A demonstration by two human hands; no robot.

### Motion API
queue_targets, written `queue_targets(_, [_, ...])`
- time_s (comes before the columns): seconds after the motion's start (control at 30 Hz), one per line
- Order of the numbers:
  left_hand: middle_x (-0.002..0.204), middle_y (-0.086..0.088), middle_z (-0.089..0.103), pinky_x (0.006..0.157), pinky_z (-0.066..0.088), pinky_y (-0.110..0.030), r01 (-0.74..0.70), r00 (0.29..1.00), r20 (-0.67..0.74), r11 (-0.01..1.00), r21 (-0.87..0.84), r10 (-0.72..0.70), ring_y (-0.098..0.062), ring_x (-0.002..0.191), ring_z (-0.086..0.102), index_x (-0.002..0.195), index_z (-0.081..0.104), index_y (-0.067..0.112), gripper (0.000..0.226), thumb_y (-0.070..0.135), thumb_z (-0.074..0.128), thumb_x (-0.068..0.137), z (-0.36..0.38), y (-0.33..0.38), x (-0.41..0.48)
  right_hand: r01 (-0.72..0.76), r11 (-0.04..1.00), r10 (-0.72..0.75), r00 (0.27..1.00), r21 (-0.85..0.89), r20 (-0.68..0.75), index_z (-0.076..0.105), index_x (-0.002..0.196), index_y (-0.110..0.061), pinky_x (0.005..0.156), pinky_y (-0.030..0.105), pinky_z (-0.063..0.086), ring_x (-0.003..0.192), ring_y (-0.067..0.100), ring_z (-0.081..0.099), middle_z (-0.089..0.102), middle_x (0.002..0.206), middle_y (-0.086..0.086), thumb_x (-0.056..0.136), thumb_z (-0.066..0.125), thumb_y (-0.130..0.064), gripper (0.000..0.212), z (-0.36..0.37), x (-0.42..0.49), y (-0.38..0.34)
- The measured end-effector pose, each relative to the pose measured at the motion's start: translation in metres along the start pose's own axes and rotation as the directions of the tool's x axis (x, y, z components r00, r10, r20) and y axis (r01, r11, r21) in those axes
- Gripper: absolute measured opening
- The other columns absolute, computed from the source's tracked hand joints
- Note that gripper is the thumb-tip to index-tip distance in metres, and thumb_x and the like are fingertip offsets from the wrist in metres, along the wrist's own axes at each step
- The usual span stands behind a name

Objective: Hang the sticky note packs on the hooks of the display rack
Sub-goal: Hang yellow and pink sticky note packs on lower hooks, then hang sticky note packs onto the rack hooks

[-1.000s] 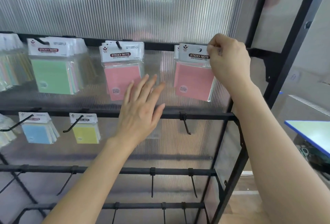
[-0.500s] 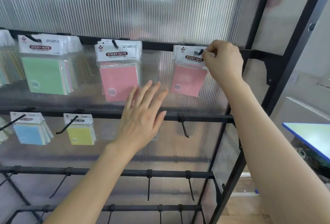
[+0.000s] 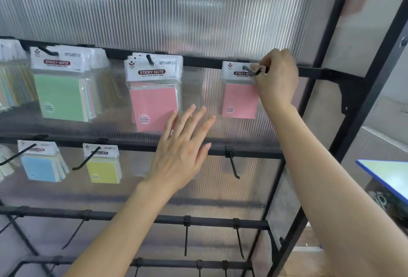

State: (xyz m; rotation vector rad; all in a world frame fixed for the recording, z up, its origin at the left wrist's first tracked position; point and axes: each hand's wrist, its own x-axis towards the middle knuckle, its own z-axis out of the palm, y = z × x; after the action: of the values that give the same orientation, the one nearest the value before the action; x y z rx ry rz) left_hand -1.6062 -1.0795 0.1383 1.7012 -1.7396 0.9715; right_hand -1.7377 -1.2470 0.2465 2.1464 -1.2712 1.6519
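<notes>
Right hand (image 3: 276, 80): pinched the white header of a pink sticky note pack (image 3: 239, 100), threaded on the top rail's rightmost hook (image 3: 250, 70).
Left hand (image 3: 181, 151): fingers spread, holding nothing, before the display rack (image 3: 205, 61).
Header print: "STICKY NOTE".

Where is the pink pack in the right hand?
Head view, upper right: the pink pack sits on the last hook of the top rail, pinched by the right hand, beside other pink packs.

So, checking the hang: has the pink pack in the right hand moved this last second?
Yes. The pink pack slid back along its hook toward the top rail; the hook now pokes out through it, and the right hand pinches its top.
</notes>
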Motion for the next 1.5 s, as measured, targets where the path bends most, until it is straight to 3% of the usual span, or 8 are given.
queue_targets(0.17, [0.142, -0.012, 0.042, 0.111, 0.015, -0.046, 0.006, 1.000, 0.004, 1.000, -0.005, -0.006, -0.026, 0.134, 0.028, 0.134, 0.043, 0.012, 0.047, 0.031, 0.035, 0.092, 0.000, 0.001, -0.003, 0.064, 0.998, -0.064, 0.997, -0.014, -0.036, 0.045, 0.130, -0.010, 0.090, 0.035, 0.033, 0.116, 0.028, 0.044, 0.048, 0.128, 0.012, 0.084, 0.059, -0.018, 0.048, -0.005, -0.030, 0.004])
queue_targets(0.33, [0.149, -0.013, 0.028, 0.112, 0.011, -0.043, 0.040, 0.999, -0.012, 0.999, -0.034, -0.040, -0.027, 0.138, 0.017, 0.136, 0.041, 0.014, 0.048, 0.030, 0.037, 0.091, -0.003, 0.004, -0.016, 0.164, 0.986, -0.160, 0.979, -0.025, 0.129, 0.030, 0.144, -0.009, 0.103, 0.047, 0.031, 0.134, 0.034, 0.031, 0.032, 0.147, 0.019, 0.085, 0.060, -0.014, 0.065, -0.010, -0.084, 0.006])
queue_targets(0.67, [0.151, -0.013, 0.025, 0.112, 0.006, -0.040, 0.176, 0.978, 0.119, 0.984, -0.011, -0.174, -0.027, 0.139, 0.017, 0.138, 0.039, 0.013, 0.050, 0.029, 0.037, 0.091, -0.015, -0.007, -0.085, 0.284, 0.951, -0.309, 0.886, 0.124, 0.345, 0.034, 0.142, -0.010, 0.111, 0.046, 0.019, 0.138, 0.035, 0.026, 0.031, 0.148, 0.020, 0.083, 0.054, -0.015, 0.063, 0.002, -0.194, -0.015])
queue_targets(0.93, [0.151, -0.013, 0.024, 0.112, 0.012, -0.043, 0.365, 0.876, 0.272, 0.916, 0.167, -0.398, -0.028, 0.138, 0.020, 0.140, 0.035, 0.014, 0.052, 0.032, 0.033, 0.090, -0.044, -0.051, -0.175, 0.336, 0.852, -0.488, 0.788, 0.402, 0.376, 0.031, 0.140, -0.013, 0.113, 0.045, 0.018, 0.140, 0.032, 0.020, 0.025, 0.150, 0.020, 0.082, 0.057, -0.004, 0.065, 0.025, -0.266, -0.075])
queue_targets(1.17, [0.151, -0.014, 0.024, 0.112, 0.011, -0.041, 0.495, 0.771, 0.286, 0.818, 0.294, -0.570, -0.028, 0.138, 0.019, 0.141, 0.034, 0.013, 0.053, 0.032, 0.034, 0.092, -0.095, -0.104, -0.251, 0.322, 0.753, -0.620, 0.640, 0.573, 0.454, 0.032, 0.142, -0.014, 0.112, 0.048, 0.017, 0.141, 0.032, 0.016, 0.025, 0.151, 0.018, 0.084, 0.045, -0.014, 0.059, 0.053, -0.325, -0.159])
queue_targets(1.37, [0.148, -0.016, 0.029, 0.109, 0.021, -0.047, 0.578, 0.698, 0.243, 0.730, 0.365, -0.674, -0.032, 0.134, 0.028, 0.139, 0.036, 0.011, 0.052, 0.031, 0.037, 0.091, -0.153, -0.164, -0.315, 0.308, 0.675, -0.699, 0.556, 0.670, 0.449, 0.038, 0.141, -0.011, 0.111, 0.048, 0.017, 0.140, 0.033, 0.019, 0.027, 0.150, 0.018, 0.080, 0.057, -0.009, 0.063, 0.072, -0.372, -0.257])
queue_targets(1.5, [0.148, -0.016, 0.030, 0.109, 0.022, -0.047, 0.607, 0.651, 0.224, 0.675, 0.420, -0.725, -0.031, 0.134, 0.028, 0.140, 0.035, 0.011, 0.053, 0.030, 0.038, 0.090, -0.199, -0.211, -0.361, 0.288, 0.624, -0.751, 0.478, 0.726, 0.456, 0.035, 0.141, -0.013, 0.111, 0.048, 0.016, 0.138, 0.034, 0.023, 0.031, 0.149, 0.018, 0.082, 0.049, -0.013, 0.061, 0.082, -0.403, -0.334])
